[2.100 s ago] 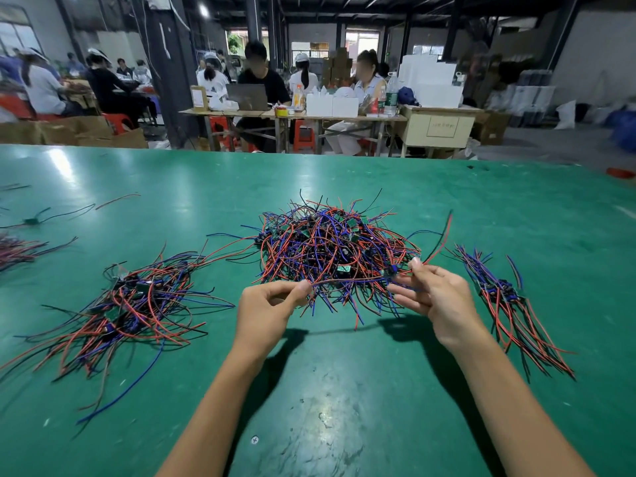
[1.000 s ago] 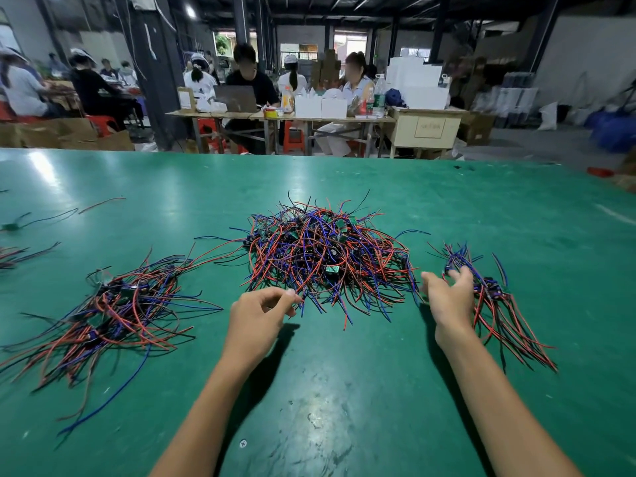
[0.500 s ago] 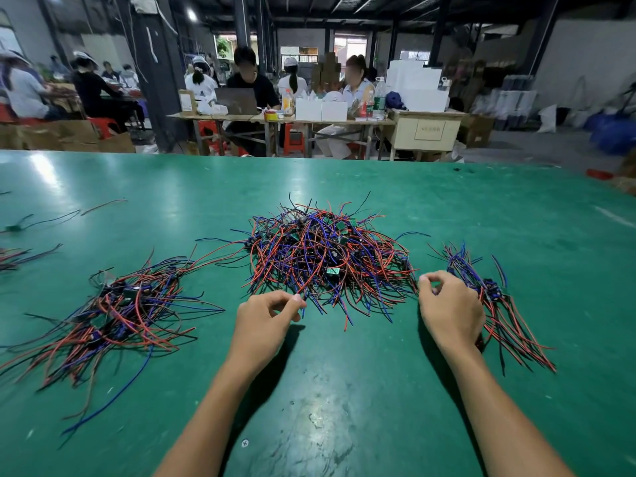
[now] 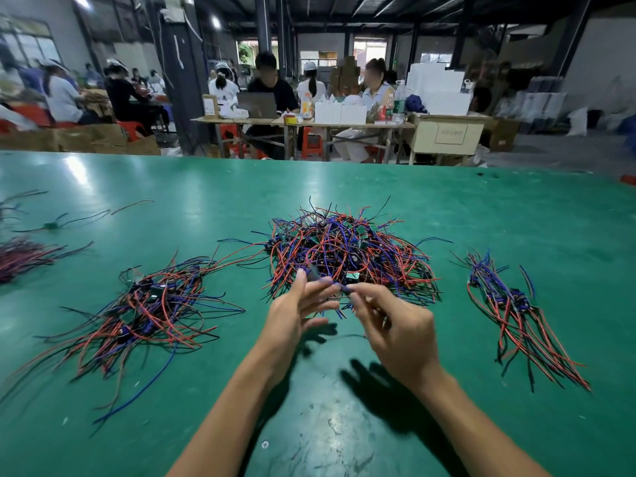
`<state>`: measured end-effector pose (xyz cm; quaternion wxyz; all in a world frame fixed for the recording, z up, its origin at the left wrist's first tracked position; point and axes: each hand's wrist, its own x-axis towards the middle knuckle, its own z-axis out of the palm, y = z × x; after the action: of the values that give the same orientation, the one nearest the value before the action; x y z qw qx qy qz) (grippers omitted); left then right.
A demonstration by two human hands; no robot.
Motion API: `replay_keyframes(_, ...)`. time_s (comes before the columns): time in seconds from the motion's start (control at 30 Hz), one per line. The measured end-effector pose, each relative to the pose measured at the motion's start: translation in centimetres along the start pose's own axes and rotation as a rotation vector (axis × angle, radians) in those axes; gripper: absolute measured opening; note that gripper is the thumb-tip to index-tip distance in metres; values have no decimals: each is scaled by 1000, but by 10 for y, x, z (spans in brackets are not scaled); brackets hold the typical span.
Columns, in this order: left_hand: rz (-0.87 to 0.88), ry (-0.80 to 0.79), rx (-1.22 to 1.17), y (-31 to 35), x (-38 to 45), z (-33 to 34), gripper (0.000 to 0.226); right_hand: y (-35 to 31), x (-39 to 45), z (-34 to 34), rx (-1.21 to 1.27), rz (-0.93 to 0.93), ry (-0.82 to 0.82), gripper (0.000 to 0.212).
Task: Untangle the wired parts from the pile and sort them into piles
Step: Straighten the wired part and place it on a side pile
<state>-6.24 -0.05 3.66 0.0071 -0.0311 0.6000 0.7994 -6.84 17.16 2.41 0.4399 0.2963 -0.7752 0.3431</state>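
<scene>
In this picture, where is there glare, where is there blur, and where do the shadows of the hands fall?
Head view: glare patches on the green table at far left; the left hand and right hand are motion-blurred; their shadows fall on the table toward the camera; the background workers are soft.

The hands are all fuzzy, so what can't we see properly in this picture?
- Head view: what the left hand and right hand pinch at the middle pile; motion blur smears the fingertips.
- Head view: the parts inside that pile; tangled wires cover them.
- Head view: the far-left pile; cut off by the picture's edge.
</scene>
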Motion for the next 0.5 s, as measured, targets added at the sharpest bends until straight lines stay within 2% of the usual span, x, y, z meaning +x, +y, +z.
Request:
replay_keyframes(0.1, 96, 35, -53, 2, 1, -6, 55, -17, -9, 13, 15, -54, -139, 14)
replay_keyframes(0.17, 161, 73, 3, 3, 0, -11, 48, -21, -12, 14, 43, 13, -216, 18)
replay_keyframes(0.3, 270, 91, 138, 5, -5, -14, 37, -14, -8, 5, 286, 376, -277, 34)
replay_keyframes(0.5, 260, -122, 83, 8, -11, -6, 29, -1, 10, -1, 735, 754, -452, 47)
